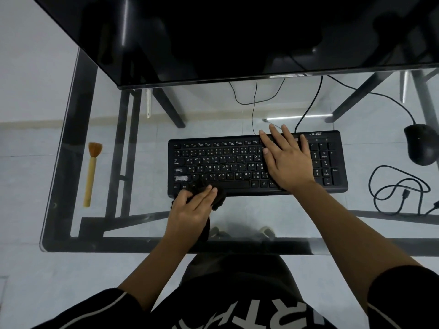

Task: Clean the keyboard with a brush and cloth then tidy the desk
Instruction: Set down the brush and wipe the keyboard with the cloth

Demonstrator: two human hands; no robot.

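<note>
The left hand [192, 207] has a bunched dark cloth [219, 198] under its fingers [210, 189]. They lie over the wad only lightly curled, gripping it and pressing it onto the near-left corner of the keyboard [225, 162]. The right hand [287, 160] holds nothing, its fingers [276, 136] straight and spread flat on the keys just left of the number pad. The cloth looks soft and limp, and a tail trails back under the wrist, so it is probably best kept wadded in the palm. The keyboard looks light and may slide on the glass surface [249, 210], so the steadying hand matters. The brush [91, 172] lies well left of the left fingers. It looks stiff-handled and light, and is best lifted mid-handle.
</note>
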